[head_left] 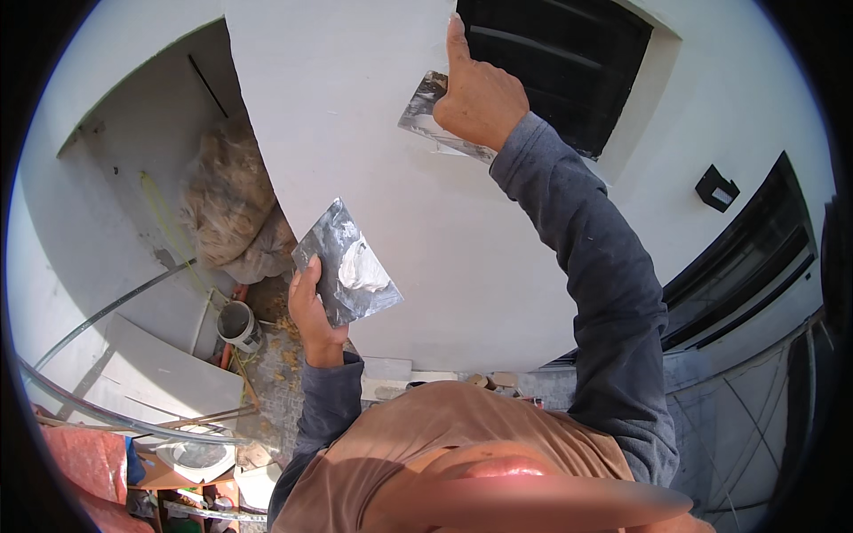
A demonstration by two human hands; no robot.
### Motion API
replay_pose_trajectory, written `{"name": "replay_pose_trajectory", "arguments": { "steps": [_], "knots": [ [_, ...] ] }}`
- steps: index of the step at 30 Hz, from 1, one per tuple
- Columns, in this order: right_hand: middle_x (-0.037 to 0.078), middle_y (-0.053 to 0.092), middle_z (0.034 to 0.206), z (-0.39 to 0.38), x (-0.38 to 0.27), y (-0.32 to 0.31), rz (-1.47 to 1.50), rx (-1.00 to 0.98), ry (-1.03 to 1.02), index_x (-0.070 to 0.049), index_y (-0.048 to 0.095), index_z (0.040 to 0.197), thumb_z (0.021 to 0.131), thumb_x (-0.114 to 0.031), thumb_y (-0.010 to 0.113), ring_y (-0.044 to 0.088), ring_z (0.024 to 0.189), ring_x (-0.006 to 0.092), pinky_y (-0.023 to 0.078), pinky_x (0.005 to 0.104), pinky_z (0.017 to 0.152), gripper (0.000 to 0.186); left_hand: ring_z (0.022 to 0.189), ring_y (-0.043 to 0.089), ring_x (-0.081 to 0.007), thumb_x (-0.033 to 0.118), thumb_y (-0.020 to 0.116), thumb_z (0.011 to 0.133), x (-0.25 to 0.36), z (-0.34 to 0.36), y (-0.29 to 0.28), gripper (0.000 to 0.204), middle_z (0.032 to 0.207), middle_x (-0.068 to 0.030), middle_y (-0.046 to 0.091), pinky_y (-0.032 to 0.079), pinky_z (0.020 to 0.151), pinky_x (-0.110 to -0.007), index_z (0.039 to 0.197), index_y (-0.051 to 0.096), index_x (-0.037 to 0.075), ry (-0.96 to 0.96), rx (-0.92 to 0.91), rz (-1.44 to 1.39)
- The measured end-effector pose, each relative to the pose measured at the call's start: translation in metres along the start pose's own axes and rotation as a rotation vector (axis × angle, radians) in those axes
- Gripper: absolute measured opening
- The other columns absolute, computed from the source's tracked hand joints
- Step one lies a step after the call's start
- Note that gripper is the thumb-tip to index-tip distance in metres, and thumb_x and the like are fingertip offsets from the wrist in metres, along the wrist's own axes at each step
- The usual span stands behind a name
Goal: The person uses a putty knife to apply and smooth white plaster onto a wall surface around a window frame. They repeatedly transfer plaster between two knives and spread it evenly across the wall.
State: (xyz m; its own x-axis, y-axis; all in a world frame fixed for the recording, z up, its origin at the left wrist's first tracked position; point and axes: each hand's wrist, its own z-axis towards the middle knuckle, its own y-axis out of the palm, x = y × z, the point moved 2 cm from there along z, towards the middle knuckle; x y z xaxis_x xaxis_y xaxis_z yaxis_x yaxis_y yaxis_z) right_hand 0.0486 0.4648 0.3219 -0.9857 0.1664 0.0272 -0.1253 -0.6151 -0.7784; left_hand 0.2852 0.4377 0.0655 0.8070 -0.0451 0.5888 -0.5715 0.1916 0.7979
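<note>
My left hand (308, 302) grips a square metal plate (320, 244) with a lump of white paste (362, 271) on it, low in front of the wall. Raised higher, my right hand (484, 102) holds a wide metal blade (419, 105) smeared with white, close against the white wall (338, 107). Its index finger points up, the tip at the left edge of a dark window opening (569, 62). The fingers gripping that blade are partly hidden.
A recess at left holds bulky plastic sacks (227, 195) and a bucket (238, 322). A board (160, 355), metal strips and clutter (89, 471) lie lower left. A small black wall fixture (715, 188) and a dark glazed opening (737, 266) are at right.
</note>
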Motion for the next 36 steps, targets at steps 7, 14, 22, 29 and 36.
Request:
{"name": "replay_pose_trajectory", "arguments": {
  "steps": [7, 14, 22, 29, 36],
  "knots": [
    [0.021, 0.075, 0.088, 0.039, -0.013, 0.021, 0.070, -0.033, 0.098, 0.017, 0.005, 0.156, 0.081, -0.026, 0.060, 0.074, 0.077, 0.0342, 0.059, 0.0418, 0.077, 0.102, 0.097, 0.071, -0.0190, 0.016, 0.062, 0.099, -0.004, -0.019, -0.041, 0.024, 0.110, -0.0074, 0.071, 0.058, 0.085, -0.035, 0.118, 0.065, 0.002, -0.017, 0.148, 0.021],
    [0.020, 0.075, 0.087, 0.041, -0.023, 0.022, 0.124, -0.011, 0.093, 0.017, 0.009, 0.156, 0.083, -0.027, 0.061, 0.074, 0.078, 0.0344, 0.059, 0.0414, 0.079, 0.101, 0.097, 0.070, -0.0187, 0.016, 0.063, 0.099, -0.003, -0.016, -0.043, 0.022, 0.108, -0.0062, 0.070, 0.057, 0.085, -0.035, 0.116, 0.065, 0.002, -0.027, 0.094, 0.027],
    [0.021, 0.075, 0.093, 0.047, -0.025, 0.023, 0.147, 0.033, 0.125, 0.014, 0.015, 0.158, 0.081, -0.028, 0.062, 0.075, 0.081, 0.0353, 0.059, 0.0415, 0.081, 0.099, 0.099, 0.071, -0.0223, 0.014, 0.062, 0.100, -0.009, -0.018, -0.037, 0.020, 0.110, -0.0085, 0.071, 0.057, 0.088, -0.039, 0.115, 0.066, 0.001, -0.074, 0.033, 0.007],
    [0.023, 0.075, 0.099, 0.035, -0.023, 0.016, 0.169, 0.003, 0.184, 0.012, 0.019, 0.158, 0.080, -0.027, 0.063, 0.075, 0.089, 0.0355, 0.058, 0.0422, 0.086, 0.097, 0.098, 0.071, -0.0202, 0.014, 0.062, 0.099, -0.011, -0.021, -0.034, 0.023, 0.110, -0.0080, 0.071, 0.058, 0.087, -0.036, 0.118, 0.064, 0.001, -0.064, -0.008, -0.012],
    [0.025, 0.074, 0.105, 0.007, -0.020, 0.015, 0.344, 0.242, 0.040, 0.001, 0.048, 0.149, 0.077, -0.015, 0.062, 0.073, 0.100, 0.0395, 0.056, 0.0441, 0.094, 0.075, 0.098, 0.071, -0.0216, 0.016, 0.062, 0.100, -0.004, -0.022, -0.026, 0.022, 0.109, -0.0080, 0.071, 0.058, 0.087, -0.038, 0.116, 0.064, 0.001, -0.088, 0.059, 0.023]
  ]
}}
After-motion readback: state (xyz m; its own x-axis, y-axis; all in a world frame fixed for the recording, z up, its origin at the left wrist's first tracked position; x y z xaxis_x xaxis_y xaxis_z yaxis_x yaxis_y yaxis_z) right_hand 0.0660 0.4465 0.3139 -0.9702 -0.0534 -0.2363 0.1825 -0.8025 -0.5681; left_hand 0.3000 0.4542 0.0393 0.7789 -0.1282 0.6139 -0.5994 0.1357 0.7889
